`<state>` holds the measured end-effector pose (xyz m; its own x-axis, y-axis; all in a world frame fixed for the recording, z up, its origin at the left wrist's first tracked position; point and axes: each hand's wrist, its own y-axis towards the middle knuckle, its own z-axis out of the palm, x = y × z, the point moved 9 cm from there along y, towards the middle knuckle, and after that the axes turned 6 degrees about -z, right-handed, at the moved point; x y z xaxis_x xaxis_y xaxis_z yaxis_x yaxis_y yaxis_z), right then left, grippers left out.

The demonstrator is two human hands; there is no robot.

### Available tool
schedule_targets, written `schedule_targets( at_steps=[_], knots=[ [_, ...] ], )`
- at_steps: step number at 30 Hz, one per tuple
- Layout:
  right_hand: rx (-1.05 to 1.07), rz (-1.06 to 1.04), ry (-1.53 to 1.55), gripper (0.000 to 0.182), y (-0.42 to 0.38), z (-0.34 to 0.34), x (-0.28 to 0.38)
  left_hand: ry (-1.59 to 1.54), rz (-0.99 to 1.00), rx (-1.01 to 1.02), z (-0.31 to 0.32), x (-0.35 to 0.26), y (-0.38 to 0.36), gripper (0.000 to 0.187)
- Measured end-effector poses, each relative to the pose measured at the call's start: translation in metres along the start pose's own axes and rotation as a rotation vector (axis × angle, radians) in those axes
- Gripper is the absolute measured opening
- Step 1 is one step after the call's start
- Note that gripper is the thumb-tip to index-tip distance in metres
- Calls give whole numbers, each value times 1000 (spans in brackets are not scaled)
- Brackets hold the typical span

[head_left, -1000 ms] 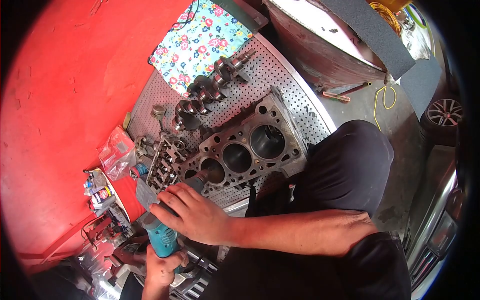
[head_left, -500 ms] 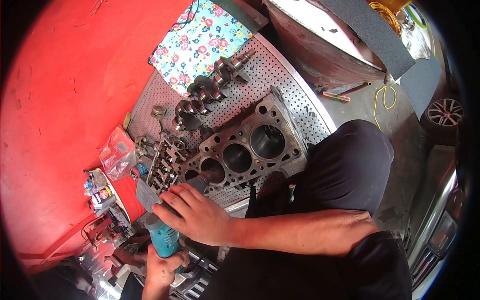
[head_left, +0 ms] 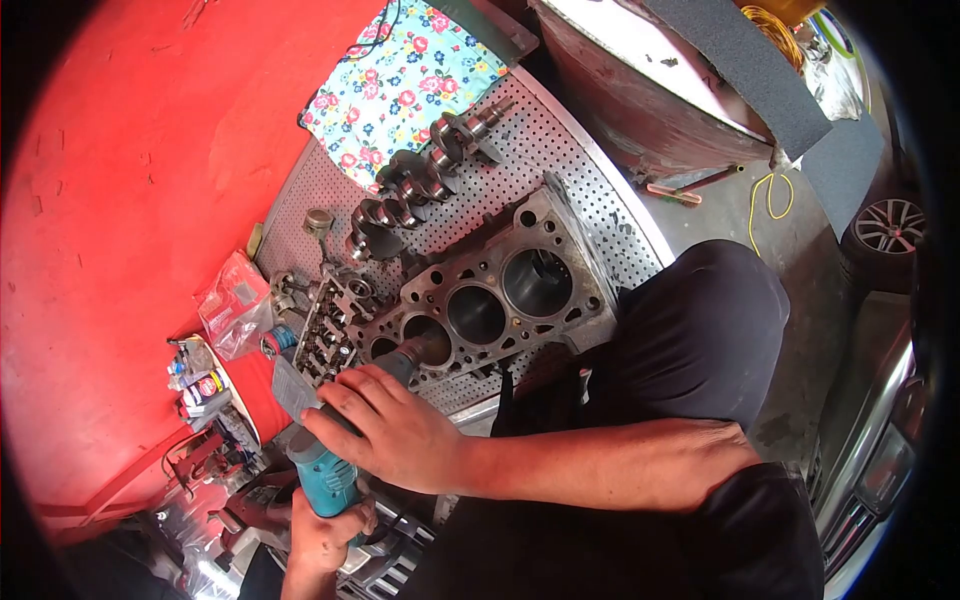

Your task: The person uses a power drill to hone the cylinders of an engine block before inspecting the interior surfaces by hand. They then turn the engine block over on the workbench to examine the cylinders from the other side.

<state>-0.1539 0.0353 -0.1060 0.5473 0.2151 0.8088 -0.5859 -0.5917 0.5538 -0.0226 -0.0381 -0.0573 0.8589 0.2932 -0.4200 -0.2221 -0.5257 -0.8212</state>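
My right hand [head_left: 395,430] comes in from the right, its fingers wrapped over the dark front of a teal power tool [head_left: 326,482]. Lower down, my left hand [head_left: 322,535] is closed around the tool's grip. The tool's dark nose [head_left: 402,362] points up and right, and its tip is at a cylinder bore of the engine block [head_left: 505,322]; how deep it reaches is hard to tell. The block lies bores up on a perforated metal table [head_left: 600,195]. A crankshaft [head_left: 415,180] rests beyond it.
Left of the block are a cylinder head [head_left: 325,335] and a piston with rod [head_left: 318,222]. A floral cloth [head_left: 400,90] covers the far table end. A large worn drum [head_left: 640,100] stands behind. My knee [head_left: 700,330] is right of the block; a red container [head_left: 250,385] is at left.
The teal tool and both hands have shifted very slightly; both hands keep their hold. Nothing else has visibly moved.
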Motion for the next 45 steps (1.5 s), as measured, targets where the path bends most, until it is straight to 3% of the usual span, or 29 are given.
schedule_targets(
  at_steps=[45],
  knots=[
    [11,-8,-8,52,-4,0,3,39,26,-5,1,4,0,27]
  ],
)
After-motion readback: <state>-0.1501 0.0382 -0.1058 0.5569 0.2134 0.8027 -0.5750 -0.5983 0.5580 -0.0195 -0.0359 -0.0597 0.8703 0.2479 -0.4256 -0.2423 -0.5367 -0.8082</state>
